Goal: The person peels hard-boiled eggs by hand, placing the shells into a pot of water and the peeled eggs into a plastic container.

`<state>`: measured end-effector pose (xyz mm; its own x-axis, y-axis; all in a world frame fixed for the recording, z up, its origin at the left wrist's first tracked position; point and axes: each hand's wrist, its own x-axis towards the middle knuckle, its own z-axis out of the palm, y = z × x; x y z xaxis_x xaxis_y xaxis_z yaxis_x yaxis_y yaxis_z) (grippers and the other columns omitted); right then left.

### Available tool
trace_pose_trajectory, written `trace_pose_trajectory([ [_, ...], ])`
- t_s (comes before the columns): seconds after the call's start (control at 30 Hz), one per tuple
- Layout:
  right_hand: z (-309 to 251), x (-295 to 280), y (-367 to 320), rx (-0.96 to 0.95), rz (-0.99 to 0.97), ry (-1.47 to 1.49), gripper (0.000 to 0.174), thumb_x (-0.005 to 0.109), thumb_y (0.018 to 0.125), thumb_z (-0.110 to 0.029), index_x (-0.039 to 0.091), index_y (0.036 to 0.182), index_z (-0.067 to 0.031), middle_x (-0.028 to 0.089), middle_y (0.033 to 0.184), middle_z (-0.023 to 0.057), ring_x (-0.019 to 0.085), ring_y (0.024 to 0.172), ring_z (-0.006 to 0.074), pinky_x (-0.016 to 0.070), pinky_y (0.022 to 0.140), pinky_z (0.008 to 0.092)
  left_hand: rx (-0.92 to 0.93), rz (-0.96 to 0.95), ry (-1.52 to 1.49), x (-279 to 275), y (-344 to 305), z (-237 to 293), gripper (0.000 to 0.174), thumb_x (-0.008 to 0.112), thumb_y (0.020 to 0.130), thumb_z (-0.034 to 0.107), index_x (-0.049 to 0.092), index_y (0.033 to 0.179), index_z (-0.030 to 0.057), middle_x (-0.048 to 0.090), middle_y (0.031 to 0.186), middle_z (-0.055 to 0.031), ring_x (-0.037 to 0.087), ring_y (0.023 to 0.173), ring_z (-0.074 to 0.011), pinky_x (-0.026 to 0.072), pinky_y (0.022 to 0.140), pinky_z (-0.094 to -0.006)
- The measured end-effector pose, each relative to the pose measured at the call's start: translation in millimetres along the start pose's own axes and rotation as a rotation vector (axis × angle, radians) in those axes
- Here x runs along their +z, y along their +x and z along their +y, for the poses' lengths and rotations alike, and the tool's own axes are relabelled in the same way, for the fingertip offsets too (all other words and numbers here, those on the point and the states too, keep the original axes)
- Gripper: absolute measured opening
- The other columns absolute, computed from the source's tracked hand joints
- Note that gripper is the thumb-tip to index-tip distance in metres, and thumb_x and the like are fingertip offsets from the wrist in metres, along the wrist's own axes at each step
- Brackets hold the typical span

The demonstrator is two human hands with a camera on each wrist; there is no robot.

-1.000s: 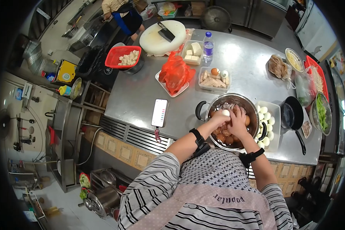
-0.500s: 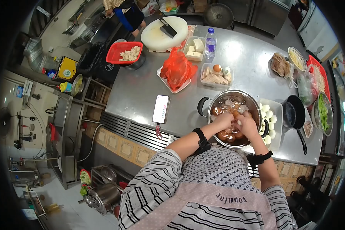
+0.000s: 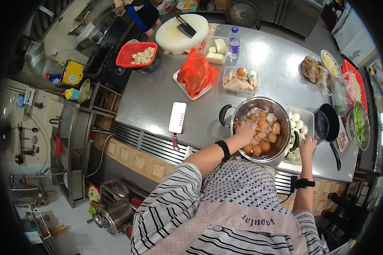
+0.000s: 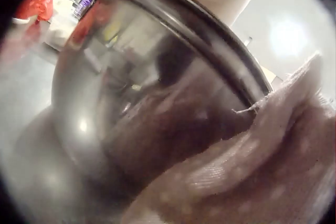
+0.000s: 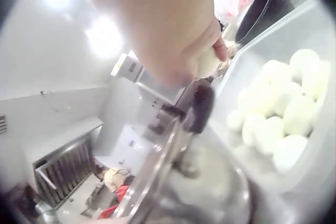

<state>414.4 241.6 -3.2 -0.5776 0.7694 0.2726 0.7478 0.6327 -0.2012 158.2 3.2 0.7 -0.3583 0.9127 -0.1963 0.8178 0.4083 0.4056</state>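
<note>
Reaching out at the edge of the white tray, the right hand has its thumb and fingers closed on what looks like a peeled egg, with a heap of white eggs lying inside the tray. Over in the pot, just beside it on the metal surface, the left hand dips among the brown eggs; I can't tell whether its fingers grip one. I'd judge this the setting-down step of shelling, so the next move calls for lowering that egg gently onto the others, then letting go.
</note>
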Motion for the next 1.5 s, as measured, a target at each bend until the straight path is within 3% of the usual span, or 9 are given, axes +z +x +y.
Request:
trace_pose_trajectory([
  [0.1,7.1,6.3,-10.0,0.034,-0.107,-0.022,0.032,0.059,0.076,-0.006,0.055,0.108,-0.0044,0.051,0.103,0.0237,0.05,0.095,0.0384,0.0401,0.083,0.0461,0.008,-0.184,0.0,-22.8,-4.6,8.3,0.045,0.059,0.08,0.02,0.042,0.12,0.01,0.055,0.11,-0.0192,0.048,0.109,-0.0425,0.0455,0.085,-0.046],
  [0.27,-96.4,-68.0,16.5,-0.16,0.243,0.249,0.037,0.057,0.073,0.003,0.055,0.109,-0.0027,0.053,0.107,0.0179,0.048,0.101,0.0366,0.037,0.089,0.044,-0.034,-0.266,-0.125,-0.7,7.6,5.9,0.088,0.08,0.058,0.016,0.032,0.131,0.0129,0.058,0.107,-0.0224,0.053,0.107,-0.0389,0.0469,0.082,-0.0462],
  [0.33,-131.9,-71.6,22.8,-0.281,-0.064,0.668,0.026,0.058,0.069,0.003,0.06,0.094,-0.0046,0.06,0.091,0.0141,0.056,0.087,0.0318,0.0449,0.077,0.039,-0.025,-0.389,-0.066,-28.2,5.2,11.5,0.091,0.078,0.059,0.012,0.028,0.135,0.0146,0.058,0.108,-0.0239,0.055,0.104,-0.0388,0.0479,0.081,-0.0456],
  [0.47,-154.1,-38.1,14.0,-0.561,-0.959,0.12,0.026,0.066,0.072,-0.018,0.063,0.097,-0.0108,0.06,0.095,0.0139,0.061,0.086,0.0304,0.0496,0.074,0.0404,0.06,-0.414,0.079,-19.6,-3.6,9.5,0.096,0.077,0.059,0.006,0.023,0.138,0.0149,0.056,0.109,-0.0262,0.057,0.099,-0.041,0.0492,0.079,-0.0442],
  [0.7,-166.4,10.4,-4.4,-0.583,-0.96,-0.273,0.037,0.062,0.074,-0.016,0.06,0.109,-0.0056,0.056,0.107,0.0193,0.064,0.088,0.0292,0.0534,0.072,0.0363,-0.017,-0.421,-0.064,-19.5,1.2,2.3,0.065,0.063,0.073,0.014,0.033,0.13,0.0109,0.056,0.109,-0.0255,0.057,0.102,-0.0395,0.049,0.079,-0.0442],
  [0.83,-177.0,-41.1,12.2,-0.363,-0.845,0.181,0.033,0.064,0.071,-0.012,0.058,0.103,-0.0059,0.054,0.105,0.0177,0.057,0.095,0.0293,0.0492,0.079,0.0349,-0.199,-0.229,-0.459,-24.6,15.4,2.1,0.047,0.054,0.079,0.03,0.043,0.12,0.01,0.059,0.101,-0.0178,0.062,0.088,-0.0305,0.0507,0.068,-0.038],
  [0.93,-162.4,-32.0,16.6,-0.21,-0.65,0.782,0.037,0.065,0.07,-0.006,0.054,0.105,-0.004,0.053,0.102,0.0123,0.054,0.097,0.0229,0.0451,0.084,0.0309,-0.426,-0.349,-1.346,-38.5,22.2,-4.0,0.044,0.049,0.082,0.035,0.045,0.117,0.0097,0.059,0.088,-0.0099,0.058,0.073,-0.0209,0.0479,0.063,-0.0284],
  [1.07,-172.5,-31.3,17.1,0.02,-0.671,1.179,0.055,0.067,0.07,-0.003,0.045,0.12,-0.0037,0.049,0.104,0.0075,0.05,0.101,0.0179,0.0418,0.089,0.0289,-0.274,-0.353,-1.839,-59.8,17.9,1.9,0.028,0.044,0.095,0.038,0.05,0.102,0.0115,0.053,0.087,-0.0041,0.052,0.067,-0.0143,0.0429,0.056,-0.0216],
  [1.5,-183.5,-23.3,15.9,-0.065,-0.704,1.284,0.057,0.068,0.079,-0.007,0.042,0.13,-0.0083,0.051,0.113,0.0063,0.052,0.097,0.0129,0.0439,0.085,0.0255,-0.279,-0.389,-1.407,-67.3,6.8,9.4,0.051,0.057,0.089,0.041,0.043,0.129,0.0139,0.048,0.12,-0.0023,0.053,0.101,-0.0137,0.0513,0.071,-0.0317],
])
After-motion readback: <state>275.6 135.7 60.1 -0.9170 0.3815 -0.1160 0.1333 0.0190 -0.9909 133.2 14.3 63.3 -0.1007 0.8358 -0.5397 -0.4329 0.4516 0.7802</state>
